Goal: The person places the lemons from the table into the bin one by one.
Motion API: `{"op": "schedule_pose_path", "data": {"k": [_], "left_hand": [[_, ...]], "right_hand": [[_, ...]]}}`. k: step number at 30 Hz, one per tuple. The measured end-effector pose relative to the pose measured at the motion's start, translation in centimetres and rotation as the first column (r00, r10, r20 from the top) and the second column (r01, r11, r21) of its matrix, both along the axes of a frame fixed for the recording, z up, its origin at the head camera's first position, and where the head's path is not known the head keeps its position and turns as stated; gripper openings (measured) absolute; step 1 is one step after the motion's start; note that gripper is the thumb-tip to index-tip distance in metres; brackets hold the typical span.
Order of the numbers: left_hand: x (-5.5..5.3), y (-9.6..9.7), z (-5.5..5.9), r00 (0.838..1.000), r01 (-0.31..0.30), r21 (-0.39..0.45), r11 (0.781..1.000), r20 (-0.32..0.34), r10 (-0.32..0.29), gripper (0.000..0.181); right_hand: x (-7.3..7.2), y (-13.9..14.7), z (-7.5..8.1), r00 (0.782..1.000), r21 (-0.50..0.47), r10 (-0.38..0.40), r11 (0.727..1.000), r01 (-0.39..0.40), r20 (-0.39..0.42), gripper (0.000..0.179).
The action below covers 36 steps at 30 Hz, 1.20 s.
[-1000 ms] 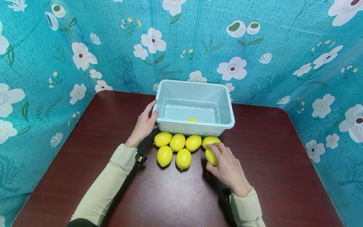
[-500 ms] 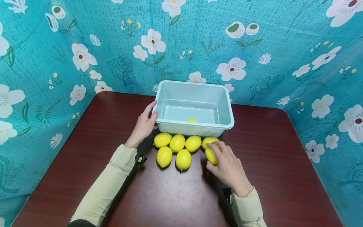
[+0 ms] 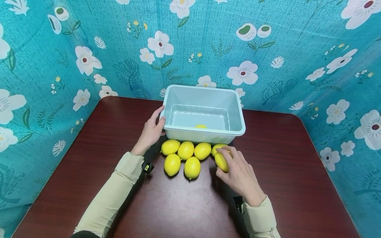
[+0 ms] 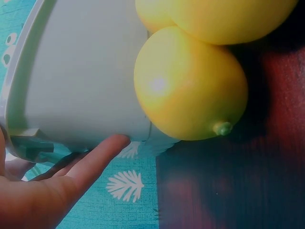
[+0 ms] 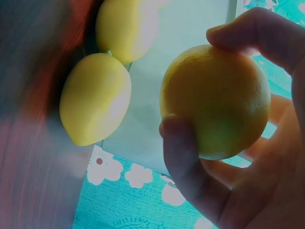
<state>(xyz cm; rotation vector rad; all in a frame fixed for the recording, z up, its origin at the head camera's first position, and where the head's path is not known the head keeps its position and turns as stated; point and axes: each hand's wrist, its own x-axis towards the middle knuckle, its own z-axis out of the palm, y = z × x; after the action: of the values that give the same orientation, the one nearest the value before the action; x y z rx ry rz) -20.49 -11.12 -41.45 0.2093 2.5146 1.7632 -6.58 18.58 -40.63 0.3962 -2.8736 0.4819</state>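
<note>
A pale blue plastic bin (image 3: 205,130) stands towards the back of the table, with part of one lemon (image 3: 200,126) visible inside it. My left hand (image 3: 150,130) rests against the bin's left end, its fingertips at the rim. In the left wrist view, one straight finger (image 4: 102,155) lies along the bin's outer wall. My right hand (image 3: 239,175) grips a yellow lemon (image 5: 217,102) between thumb and fingers. Just behind it lies another lemon (image 3: 218,148), partly hidden by that hand. Whether the gripped lemon touches the table, I cannot tell.
Along the bin's front sit more lemons (image 3: 186,150) in a row. Nearer me are two others, a left lemon (image 3: 172,164) and a right lemon (image 3: 192,168). A flowered teal cloth (image 3: 193,43) surrounds the dark red table (image 3: 184,208) at the back and sides.
</note>
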Motion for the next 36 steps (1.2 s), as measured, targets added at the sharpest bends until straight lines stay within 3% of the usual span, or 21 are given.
{"op": "schedule_pose_path", "data": {"k": [36], "left_hand": [[-0.2, 0.0, -0.2, 1.0, -0.001, 0.002, 1.0, 0.003, 0.001, 0.052]], "right_hand": [[-0.6, -0.1, 1.6, 0.988, -0.015, 0.051, 0.998, -0.054, -0.145, 0.051]]}}
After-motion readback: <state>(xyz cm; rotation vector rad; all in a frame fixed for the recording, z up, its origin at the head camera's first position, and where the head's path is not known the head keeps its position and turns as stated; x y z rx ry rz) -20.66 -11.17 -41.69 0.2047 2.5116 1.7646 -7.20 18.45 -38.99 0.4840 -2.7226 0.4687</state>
